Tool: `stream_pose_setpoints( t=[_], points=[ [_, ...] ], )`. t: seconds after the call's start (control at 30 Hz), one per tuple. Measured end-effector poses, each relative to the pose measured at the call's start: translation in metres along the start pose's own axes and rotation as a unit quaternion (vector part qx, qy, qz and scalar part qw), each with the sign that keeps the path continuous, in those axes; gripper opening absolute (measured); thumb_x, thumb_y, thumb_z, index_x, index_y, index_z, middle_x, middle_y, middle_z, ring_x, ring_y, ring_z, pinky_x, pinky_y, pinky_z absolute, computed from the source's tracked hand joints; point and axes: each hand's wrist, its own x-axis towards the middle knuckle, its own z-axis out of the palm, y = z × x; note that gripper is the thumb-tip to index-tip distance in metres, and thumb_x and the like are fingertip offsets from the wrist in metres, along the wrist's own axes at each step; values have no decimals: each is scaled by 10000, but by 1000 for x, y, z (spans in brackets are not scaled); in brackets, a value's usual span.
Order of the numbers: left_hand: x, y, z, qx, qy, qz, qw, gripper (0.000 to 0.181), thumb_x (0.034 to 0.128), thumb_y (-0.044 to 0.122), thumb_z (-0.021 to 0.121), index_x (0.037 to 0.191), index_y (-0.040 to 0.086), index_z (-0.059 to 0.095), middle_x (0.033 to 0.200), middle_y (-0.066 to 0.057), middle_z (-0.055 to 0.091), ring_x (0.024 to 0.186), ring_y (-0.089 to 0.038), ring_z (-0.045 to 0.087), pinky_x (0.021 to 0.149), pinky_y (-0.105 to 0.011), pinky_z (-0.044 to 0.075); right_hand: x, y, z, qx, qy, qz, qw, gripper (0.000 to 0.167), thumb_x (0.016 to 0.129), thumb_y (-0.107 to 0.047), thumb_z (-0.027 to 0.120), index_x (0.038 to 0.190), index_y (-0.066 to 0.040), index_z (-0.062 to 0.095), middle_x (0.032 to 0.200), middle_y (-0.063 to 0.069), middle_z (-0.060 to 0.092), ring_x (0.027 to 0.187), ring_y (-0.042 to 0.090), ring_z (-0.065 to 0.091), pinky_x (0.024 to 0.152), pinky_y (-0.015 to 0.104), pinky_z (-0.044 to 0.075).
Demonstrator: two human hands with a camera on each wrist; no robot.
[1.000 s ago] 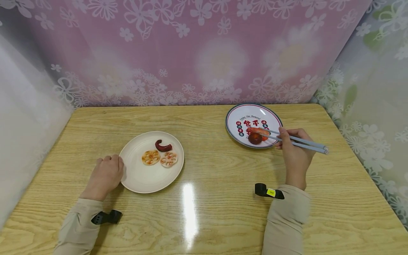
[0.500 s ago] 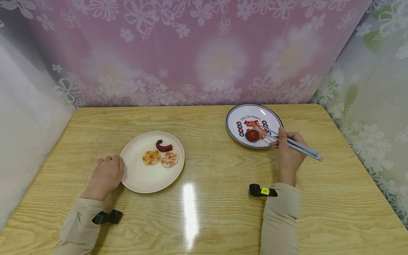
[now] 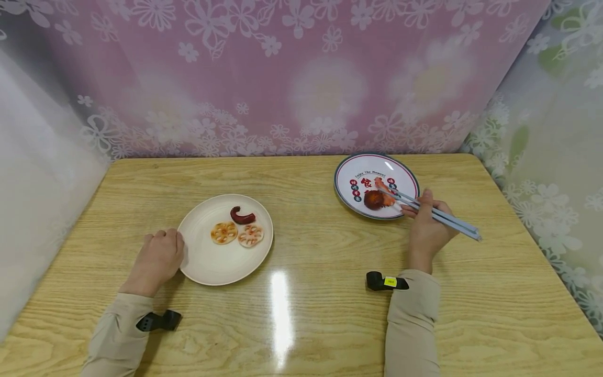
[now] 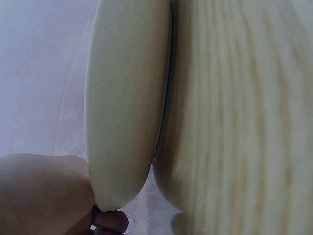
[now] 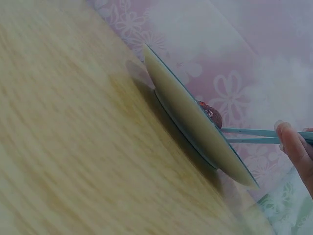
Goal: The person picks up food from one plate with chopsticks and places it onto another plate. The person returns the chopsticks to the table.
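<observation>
Cream round plate point(image 3: 207, 264): sits at 9 o'clock on the pale wood-grain table point(image 3: 325, 314) (far edge = 12). Dark red curled tentacle-shaped piece point(image 3: 244, 218) at the plate's 1, browned lotus-root slice point(image 3: 223, 233) near the middle, paler pinkish lotus-root slice point(image 3: 250, 236) at 3.
Left hand point(image 3: 157, 256): at that plate's 9 o'clock, fingers curled round the rim, grasping it.
White round plate with dark-blue and red rim rings point(image 3: 369, 163): over at 2 o'clock, printed lettering inside.
Orange shrimp-like piece point(image 3: 383, 186): toward that plate's 5, glossy brown ball point(image 3: 374, 199) at its 6. Can't tell if they touch.
Right hand point(image 3: 430, 228): fingers grasping slim grey-blue chopsticks point(image 3: 459, 224), tips aimed at 10 o'clock.
Chopstick step: I'd call it getting a grip on the shrimp-like bit. Tips are right at it, but can't tell if it's pinched.
Next move: imo needs an even squeeze across the piece, then a straight lift without knocking the ball.
</observation>
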Motion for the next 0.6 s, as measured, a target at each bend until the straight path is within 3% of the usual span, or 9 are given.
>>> stream_pose_setpoints(
  t=[0.27,0.6],
  points=[
    [0,0,0,6,93,36,10000,343,1005,84,304,893,-157,521,819,-316,553,850,-486,543,801,-560,379,2,-5,-2,515,336,-179,9979,377,877,-201,710,798,160,635,705,228,667,512,199,676,491,292,541],
    [-1,-1,1,32,20,35,10000,350,1011,86,298,912,-162,525,836,-324,555,862,-491,545,818,-575,378,6,-13,-6,704,924,126,9931,357,873,-224,709,787,116,638,679,205,662,529,228,683,511,310,550]
  ],
)
